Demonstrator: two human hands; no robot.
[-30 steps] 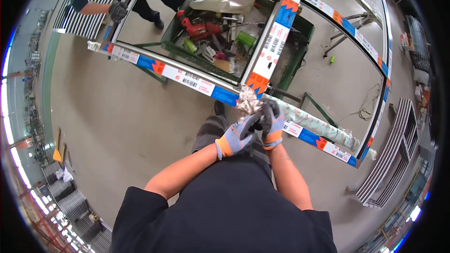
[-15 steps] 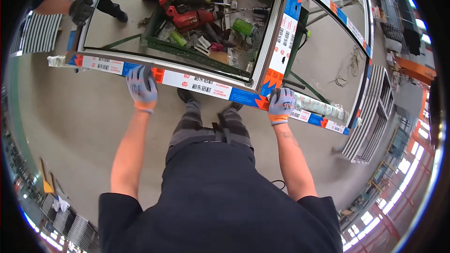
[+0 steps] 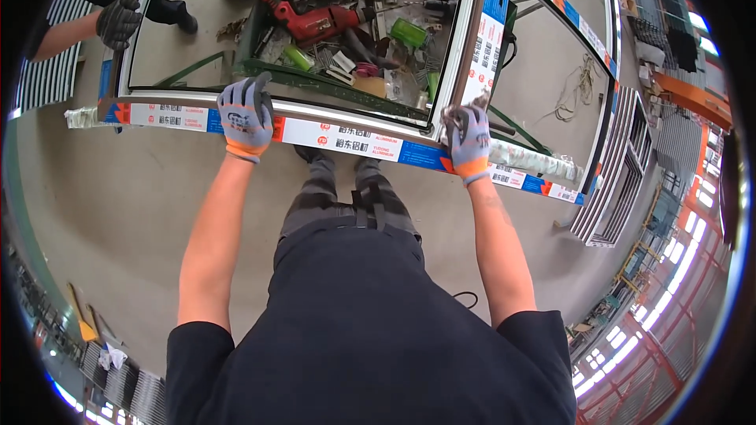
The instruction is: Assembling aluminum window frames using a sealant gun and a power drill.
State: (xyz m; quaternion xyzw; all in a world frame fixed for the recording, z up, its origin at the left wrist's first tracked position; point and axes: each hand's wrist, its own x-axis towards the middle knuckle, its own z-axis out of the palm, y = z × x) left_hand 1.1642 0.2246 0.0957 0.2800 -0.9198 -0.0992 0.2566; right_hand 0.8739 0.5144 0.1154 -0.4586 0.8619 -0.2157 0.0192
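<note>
A large aluminium window frame (image 3: 370, 112), its rails covered with white, blue and red printed film, lies in front of me. My left hand (image 3: 246, 116), in a grey glove with an orange cuff, is closed over its near rail, fingers reaching the inner edge. At the joint of the near rail and the divider (image 3: 484, 43), my right hand (image 3: 470, 142), gloved alike, has its fingers curled. Something brownish grey shows at those fingertips, blurred, and I cannot make it out. Beside this hand, a padded pale roll (image 3: 535, 164) runs along the near rail.
Below the frame's opening is a green tool bin (image 3: 315, 79) holding a red power drill (image 3: 315, 24) and loose parts. A co-worker's dark-gloved hand (image 3: 119, 23) is at the frame's left side. Metal frames (image 3: 618, 169) stand at right; a yellow broom (image 3: 85, 329) lies at lower left.
Both my hands have moved up and away from me, onto the rail's inner side. The frame has shifted slightly in view. The co-worker's hand is a little further left.
</note>
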